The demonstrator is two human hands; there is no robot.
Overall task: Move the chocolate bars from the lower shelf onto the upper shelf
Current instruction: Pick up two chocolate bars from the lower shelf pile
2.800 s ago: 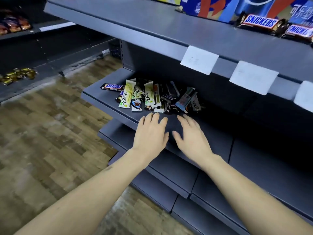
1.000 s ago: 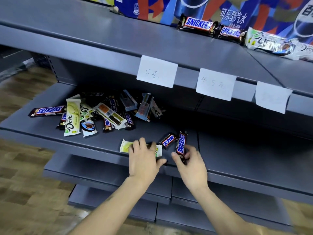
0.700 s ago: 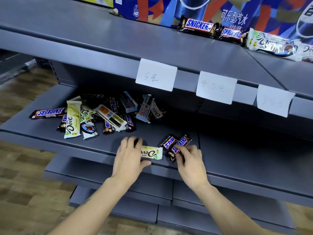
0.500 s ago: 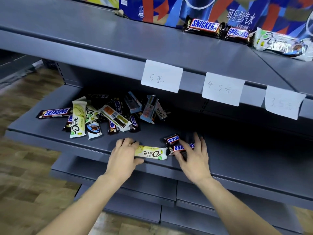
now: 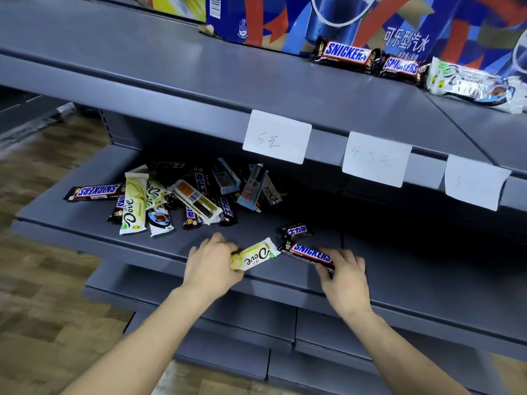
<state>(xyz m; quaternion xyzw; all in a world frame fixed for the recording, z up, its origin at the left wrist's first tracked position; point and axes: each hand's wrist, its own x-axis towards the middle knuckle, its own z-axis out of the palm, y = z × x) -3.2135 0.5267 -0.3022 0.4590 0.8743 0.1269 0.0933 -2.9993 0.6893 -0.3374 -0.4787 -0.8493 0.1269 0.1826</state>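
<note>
My left hand [image 5: 212, 265] grips one end of a yellow-green Dove bar [image 5: 253, 256] at the front of the lower shelf [image 5: 85, 232]. Just to the right, my right hand [image 5: 343, 273] pinches the right end of a dark Snickers bar [image 5: 309, 253]. A small dark bar [image 5: 298, 230] lies loose behind that Snickers. A pile of several mixed bars [image 5: 182, 195] sits further back on the left. On the upper shelf [image 5: 171, 72] lie two Snickers bars [image 5: 346, 54] and a silver-white bar [image 5: 470, 84], at the right.
Three white price cards [image 5: 276, 139] hang on the upper shelf's front edge. A blue and red printed carton [image 5: 285, 21] stands at the back of the upper shelf. More grey shelves [image 5: 251, 312] lie below, and wood flooring [image 5: 42, 295] to the left.
Both hands pulled a Dove bar and a Snickers bar out of the pile toward the front edge. The fingers have since closed on the bars' ends, and the Dove bar now tilts up.
</note>
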